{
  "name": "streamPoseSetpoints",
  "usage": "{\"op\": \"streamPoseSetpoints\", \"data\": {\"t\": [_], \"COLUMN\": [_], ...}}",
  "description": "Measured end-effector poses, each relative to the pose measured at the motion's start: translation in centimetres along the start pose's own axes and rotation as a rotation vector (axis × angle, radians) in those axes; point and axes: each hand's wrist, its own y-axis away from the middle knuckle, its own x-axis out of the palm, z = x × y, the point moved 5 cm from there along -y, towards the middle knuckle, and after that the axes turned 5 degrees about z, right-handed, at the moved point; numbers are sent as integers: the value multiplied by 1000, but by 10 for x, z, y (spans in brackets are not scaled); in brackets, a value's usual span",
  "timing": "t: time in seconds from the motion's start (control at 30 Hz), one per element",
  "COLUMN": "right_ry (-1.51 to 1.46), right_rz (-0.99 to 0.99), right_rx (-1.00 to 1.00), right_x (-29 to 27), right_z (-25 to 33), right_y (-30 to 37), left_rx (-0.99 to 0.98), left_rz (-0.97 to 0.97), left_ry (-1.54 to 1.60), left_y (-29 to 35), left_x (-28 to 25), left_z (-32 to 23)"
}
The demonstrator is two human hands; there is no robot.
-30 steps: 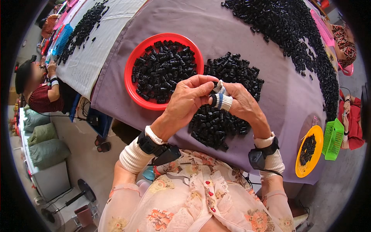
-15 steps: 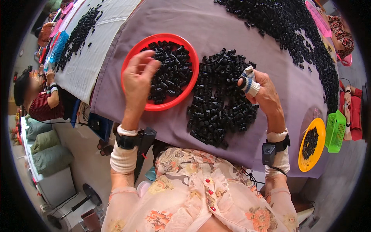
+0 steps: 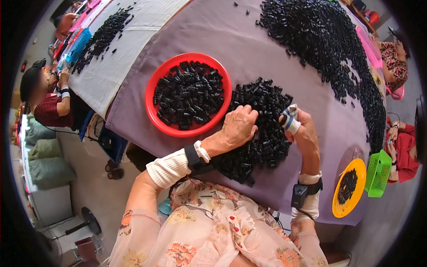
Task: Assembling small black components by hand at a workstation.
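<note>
A heap of small black cylindrical plastic parts (image 3: pixel 271 149) lies on the table in front of me. My left hand (image 3: pixel 239 127) reaches across to its left side, fingers curled down and closed; whatever they pinch is hidden. At the heap's right edge, my right hand (image 3: pixel 304 131) is raised with thumb and fingers together. A striped cloth wrap (image 3: pixel 291 121) covers a digit of that hand, and I cannot make out what is in the pinch. Left of the heap, a red basin (image 3: pixel 150 91) holds many similar black parts (image 3: pixel 189 95).
A greyish-purple cloth (image 3: pixel 133 104) covers the table. Another large spread of black parts (image 3: pixel 320 53) lies at the far right. A yellow plate (image 3: pixel 337 208) with small dark bits and a green basket (image 3: pixel 377 178) stand at right. Other people (image 3: pixel 55 107) sit along both sides.
My left hand has moved from above the red basin to the right, down to the heap. My right hand stays beside the heap. The view has shifted slightly.
</note>
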Motion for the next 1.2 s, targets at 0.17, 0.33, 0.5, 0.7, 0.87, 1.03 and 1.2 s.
{"op": "streamPoseSetpoints", "data": {"t": [0.17,0.33,0.5,0.7,0.87,1.03,1.2], "right_ry": [-52,28,135,156,77,23,97], "right_rz": [50,121,239,237,183,148,216], "right_rx": [13,-20,-202,-178,-182,-192,-317], "right_x": [15,33,63,75,73,68,64], "right_z": [3,25,51,62,57,55,59], "right_y": [-6,-12,-23,-28,-31,-29,-30], "left_rx": [-14,-320,-216,-197,-214,-233,-304], "left_rz": [-7,43,-8,-46,-47,-101,62], "left_ry": [389,1514,1963,1960,1877,1796,1692], "left_y": [9,13,20,28,28,28,29], "left_x": [-8,-49,-67,-71,-69,-74,-71], "left_z": [13,18,11,20,20,22,25]}}
